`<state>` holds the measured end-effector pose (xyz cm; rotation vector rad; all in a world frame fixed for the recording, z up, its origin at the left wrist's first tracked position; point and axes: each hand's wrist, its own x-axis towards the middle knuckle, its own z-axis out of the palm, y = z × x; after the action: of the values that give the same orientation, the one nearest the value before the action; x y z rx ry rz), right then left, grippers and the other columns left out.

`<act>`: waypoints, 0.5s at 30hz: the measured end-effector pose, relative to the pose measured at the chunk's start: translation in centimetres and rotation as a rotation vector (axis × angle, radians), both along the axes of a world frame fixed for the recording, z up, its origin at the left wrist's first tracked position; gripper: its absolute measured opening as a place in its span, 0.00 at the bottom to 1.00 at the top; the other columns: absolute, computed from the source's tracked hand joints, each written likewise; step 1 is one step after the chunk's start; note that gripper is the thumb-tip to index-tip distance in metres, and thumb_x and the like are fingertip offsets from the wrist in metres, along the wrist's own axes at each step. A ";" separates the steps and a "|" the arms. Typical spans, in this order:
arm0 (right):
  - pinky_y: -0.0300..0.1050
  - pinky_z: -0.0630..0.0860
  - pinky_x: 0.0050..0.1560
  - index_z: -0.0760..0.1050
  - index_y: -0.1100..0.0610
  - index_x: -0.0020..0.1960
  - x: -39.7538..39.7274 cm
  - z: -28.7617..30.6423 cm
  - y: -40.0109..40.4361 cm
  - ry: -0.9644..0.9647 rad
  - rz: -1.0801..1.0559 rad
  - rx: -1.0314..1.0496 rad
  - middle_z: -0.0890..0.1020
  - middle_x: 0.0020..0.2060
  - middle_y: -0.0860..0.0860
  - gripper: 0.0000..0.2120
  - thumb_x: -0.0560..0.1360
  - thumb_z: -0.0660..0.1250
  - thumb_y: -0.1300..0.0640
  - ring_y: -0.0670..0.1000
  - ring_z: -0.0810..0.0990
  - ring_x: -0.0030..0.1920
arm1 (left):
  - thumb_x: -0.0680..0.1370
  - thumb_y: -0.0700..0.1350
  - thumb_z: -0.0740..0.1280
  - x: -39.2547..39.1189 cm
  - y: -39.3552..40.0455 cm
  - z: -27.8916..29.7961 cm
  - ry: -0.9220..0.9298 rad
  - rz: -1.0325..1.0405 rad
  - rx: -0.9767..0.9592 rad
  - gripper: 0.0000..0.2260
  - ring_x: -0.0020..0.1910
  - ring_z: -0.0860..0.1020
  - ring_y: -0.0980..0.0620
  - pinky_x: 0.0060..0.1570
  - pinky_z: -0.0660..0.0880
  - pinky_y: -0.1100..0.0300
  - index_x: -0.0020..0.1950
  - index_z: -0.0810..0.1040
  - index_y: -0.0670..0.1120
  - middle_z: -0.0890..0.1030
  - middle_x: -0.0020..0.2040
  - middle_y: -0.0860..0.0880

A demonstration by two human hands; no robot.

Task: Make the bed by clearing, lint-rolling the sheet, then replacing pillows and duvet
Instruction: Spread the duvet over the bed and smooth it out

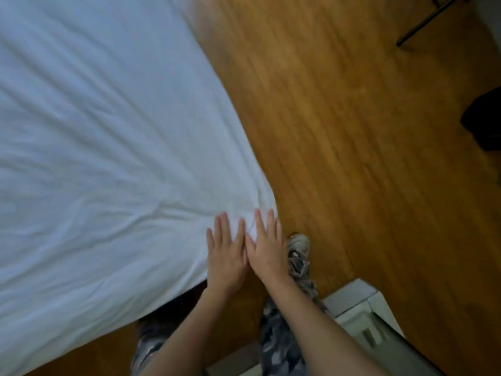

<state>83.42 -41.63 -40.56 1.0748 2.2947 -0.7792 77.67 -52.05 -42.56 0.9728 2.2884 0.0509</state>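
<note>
Pressing flat on the sheet [95,131] corner, left hand [226,256], right hand [267,249] touching

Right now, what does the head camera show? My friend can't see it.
Two hands, left and right, press flat, side by side, on the corner of a white sheet on a bed. A wooden floor lies beside it, with one sneaker by the corner.
</note>
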 end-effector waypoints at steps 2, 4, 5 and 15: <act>0.56 0.64 0.70 0.48 0.51 0.79 2.4 3.0 3.4 -0.109 -0.025 -0.234 0.56 0.77 0.55 0.30 0.81 0.51 0.41 0.58 0.60 0.74 | 0.80 0.51 0.53 1.2 3.1 2.7 -0.036 -0.102 -0.095 0.24 0.74 0.59 0.32 0.70 0.56 0.37 0.75 0.66 0.46 0.61 0.75 0.33; 0.55 0.62 0.71 0.48 0.52 0.79 4.9 7.1 7.5 -0.180 -0.029 -0.338 0.56 0.77 0.53 0.30 0.81 0.51 0.41 0.56 0.58 0.75 | 0.82 0.52 0.53 1.2 5.8 6.4 -0.123 -0.212 -0.223 0.24 0.77 0.53 0.36 0.74 0.52 0.40 0.79 0.58 0.51 0.53 0.79 0.37; 0.54 0.61 0.72 0.49 0.52 0.79 6.1 9.2 9.7 -0.175 -0.034 -0.337 0.57 0.77 0.52 0.30 0.81 0.51 0.42 0.55 0.58 0.75 | 0.83 0.52 0.53 1.1 7.1 8.2 -0.146 -0.253 -0.253 0.24 0.78 0.50 0.39 0.75 0.49 0.44 0.79 0.55 0.52 0.50 0.80 0.40; 0.52 0.64 0.69 0.57 0.52 0.77 5.7 24.4 28.4 -0.027 -0.234 -0.184 0.64 0.74 0.52 0.26 0.82 0.53 0.43 0.55 0.64 0.73 | 0.83 0.50 0.58 -5.3 22.0 25.5 -0.232 0.183 0.049 0.19 0.70 0.70 0.45 0.65 0.68 0.52 0.73 0.69 0.48 0.72 0.71 0.46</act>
<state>89.09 -13.19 -16.12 1.2723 2.0512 -1.0371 72.32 -30.09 -17.02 0.7374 2.1619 0.2832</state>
